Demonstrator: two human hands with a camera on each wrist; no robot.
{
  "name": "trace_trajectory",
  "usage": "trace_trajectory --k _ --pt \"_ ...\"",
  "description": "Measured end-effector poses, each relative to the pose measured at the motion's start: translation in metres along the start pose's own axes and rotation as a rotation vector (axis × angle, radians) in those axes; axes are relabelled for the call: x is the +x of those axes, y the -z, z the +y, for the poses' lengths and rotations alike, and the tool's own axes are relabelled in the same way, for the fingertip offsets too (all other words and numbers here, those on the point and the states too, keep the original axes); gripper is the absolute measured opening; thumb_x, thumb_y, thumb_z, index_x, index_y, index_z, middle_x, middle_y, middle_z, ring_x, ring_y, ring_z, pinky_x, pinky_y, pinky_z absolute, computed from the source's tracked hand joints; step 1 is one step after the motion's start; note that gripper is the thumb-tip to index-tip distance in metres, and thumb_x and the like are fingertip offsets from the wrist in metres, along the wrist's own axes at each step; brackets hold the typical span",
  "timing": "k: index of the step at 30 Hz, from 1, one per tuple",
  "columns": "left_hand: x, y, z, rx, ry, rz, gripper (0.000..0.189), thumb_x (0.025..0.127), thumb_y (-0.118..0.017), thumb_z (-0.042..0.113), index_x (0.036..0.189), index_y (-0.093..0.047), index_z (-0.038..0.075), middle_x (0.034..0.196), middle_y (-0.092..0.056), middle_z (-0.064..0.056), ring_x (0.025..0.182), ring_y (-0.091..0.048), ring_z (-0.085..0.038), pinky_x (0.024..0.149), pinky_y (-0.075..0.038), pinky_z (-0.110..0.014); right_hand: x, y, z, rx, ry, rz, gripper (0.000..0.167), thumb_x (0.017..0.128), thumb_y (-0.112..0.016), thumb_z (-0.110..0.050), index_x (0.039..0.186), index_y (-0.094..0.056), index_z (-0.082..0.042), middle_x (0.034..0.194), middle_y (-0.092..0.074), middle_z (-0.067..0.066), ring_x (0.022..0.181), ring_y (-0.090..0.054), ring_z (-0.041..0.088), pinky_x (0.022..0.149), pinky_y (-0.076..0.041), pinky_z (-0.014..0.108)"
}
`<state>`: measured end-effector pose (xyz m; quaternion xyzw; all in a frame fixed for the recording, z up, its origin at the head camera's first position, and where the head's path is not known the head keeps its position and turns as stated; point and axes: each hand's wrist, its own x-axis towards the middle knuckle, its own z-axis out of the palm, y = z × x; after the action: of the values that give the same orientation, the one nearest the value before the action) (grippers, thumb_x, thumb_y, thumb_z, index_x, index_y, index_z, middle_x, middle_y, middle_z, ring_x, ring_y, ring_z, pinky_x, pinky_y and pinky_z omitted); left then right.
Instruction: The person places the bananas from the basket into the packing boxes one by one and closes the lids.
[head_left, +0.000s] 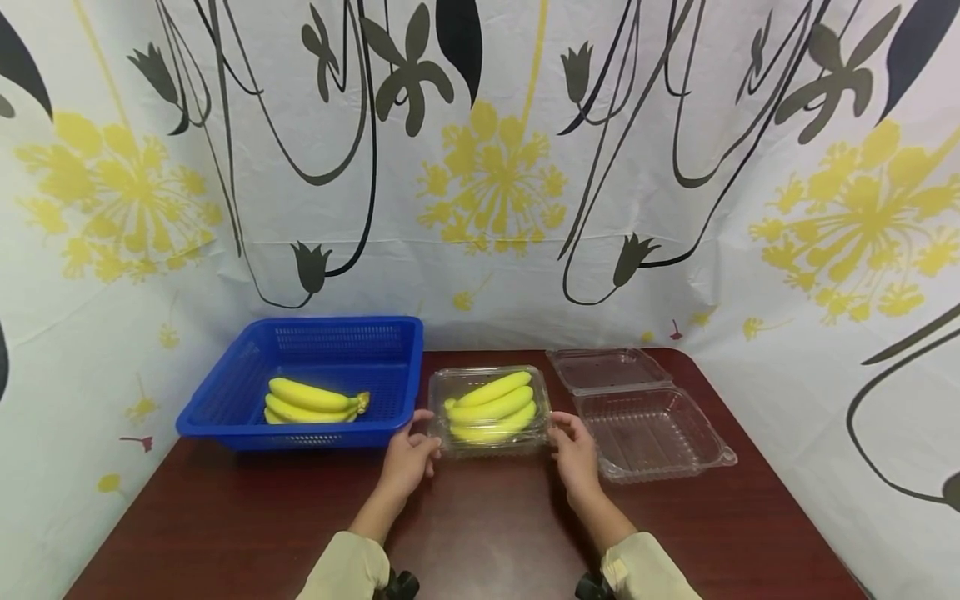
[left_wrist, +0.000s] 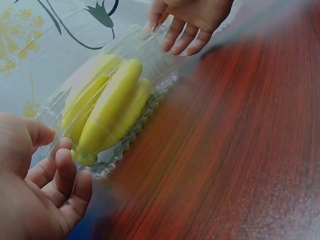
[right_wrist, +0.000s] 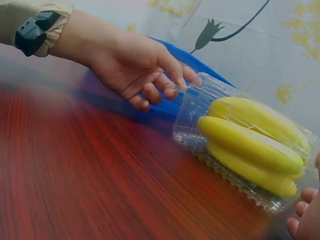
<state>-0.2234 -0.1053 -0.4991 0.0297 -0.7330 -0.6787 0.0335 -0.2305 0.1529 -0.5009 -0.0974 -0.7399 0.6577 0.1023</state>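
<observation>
Clear plastic clamshell box (head_left: pixel 480 450) with a cluster of curved yellow bananas (head_left: pixel 491 408) inside: set on the dark red-brown wooden bench (head_left: pixel 480 525), between left hand (head_left: pixel 407 457) and right hand (head_left: pixel 577 458). At 2 o'clock from the left, at 10 o'clock from the right, about equally near to each. Gripped at opposite side edges by thumb and curled fingers of each. Long axis of the bananas from 8 to 2 o'clock, stem end towards the left hand. At 9 o'clock, a blue perforated plastic basket (head_left: pixel 307 437).
</observation>
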Motion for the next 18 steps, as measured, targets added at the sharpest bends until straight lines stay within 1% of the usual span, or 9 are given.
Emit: trace_trajectory --k 2,5,8,11,14,18 --pt "-0.0001 -0.0003 0.0004 0.004 -0.001 0.001 0.041 0.087 -0.061 -0.001 0.127 -0.053 0.008 0.061 -0.055 -0.005 0.042 -0.045 -0.015 0.043 -0.045 -0.031 -0.0001 0.0005 0.0004 -0.003 0.001 0.003 0.026 0.095 -0.054 -0.007 0.12 -0.06 -0.002 0.11 -0.059 0.015 0.092 -0.058 0.03 0.076 -0.05 0.042" --pt "-0.0005 -0.001 0.0017 0.006 0.004 0.007 0.042 0.087 -0.061 -0.001 0.127 -0.053 0.009 0.06 -0.053 -0.005 0.042 -0.045 -0.015 0.043 -0.045 -0.03 -0.0001 0.0013 0.0003 -0.003 0.004 0.004 0.026 0.094 -0.054 -0.006 0.119 -0.06 -0.002 0.103 -0.059 0.013 0.088 -0.058 0.031 0.073 -0.049 0.039" --pt "-0.0002 -0.0019 0.0033 0.002 0.015 0.009 0.042 0.088 -0.061 -0.001 0.128 -0.054 0.01 0.06 -0.053 -0.004 0.043 -0.044 -0.014 0.044 -0.045 -0.03 0.0006 0.0023 0.0002 0.008 -0.003 0.002 0.026 0.092 -0.055 -0.004 0.117 -0.06 -0.003 0.092 -0.058 0.01 0.078 -0.057 0.026 0.066 -0.049 0.033" --pt "0.0001 -0.0024 0.0028 -0.008 0.028 0.012 0.041 0.088 -0.06 0.0 0.127 -0.054 0.011 0.061 -0.052 -0.005 0.043 -0.044 -0.014 0.044 -0.045 -0.029 0.0017 0.0027 -0.0007 0.04 -0.018 -0.013 0.028 0.09 -0.053 0.0 0.117 -0.058 -0.003 0.08 -0.057 0.008 0.065 -0.054 0.02 0.055 -0.046 0.027" --pt "-0.0004 -0.0024 0.002 -0.015 0.036 0.016 0.04 0.089 -0.06 0.0 0.127 -0.054 0.011 0.061 -0.052 -0.005 0.042 -0.044 -0.015 0.044 -0.045 -0.029 0.0022 0.0025 -0.0015 0.087 -0.039 -0.045 0.03 0.089 -0.05 0.003 0.118 -0.055 -0.002 0.071 -0.057 0.01 0.056 -0.053 0.018 0.049 -0.046 0.027" --pt "-0.0015 -0.0028 0.0025 -0.018 0.052 0.018 0.04 0.088 -0.06 0.001 0.126 -0.055 0.012 0.06 -0.051 -0.004 0.042 -0.043 -0.015 0.044 -0.045 -0.029 0.0017 0.0025 -0.0016 0.142 -0.06 -0.087 0.031 0.091 -0.046 0.005 0.121 -0.049 0.001 0.068 -0.056 0.012 0.052 -0.055 0.017 0.049 -0.05 0.029"
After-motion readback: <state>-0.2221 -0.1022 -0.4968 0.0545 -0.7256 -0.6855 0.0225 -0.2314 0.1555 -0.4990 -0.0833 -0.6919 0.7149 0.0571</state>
